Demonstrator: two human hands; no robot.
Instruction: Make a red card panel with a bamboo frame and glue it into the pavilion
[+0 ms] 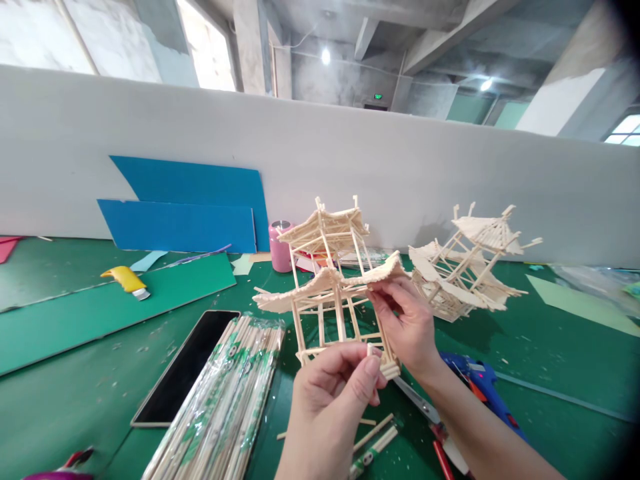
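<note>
We hold the pagoda above the green table: our left hand pinches its base, fingers together on the sticks, our right hand clamps its lower roof edge. Right of the pagoda leans a second pagoda; left lie the skewer pack and phone; behind stands a pink can; under our right wrist lies the glue gun

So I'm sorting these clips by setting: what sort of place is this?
Probably a craft workbench in a bare concrete hall: a green work surface, a stick pagoda model in both hands, bundled wooden sticks and a blue glue gun.
</note>
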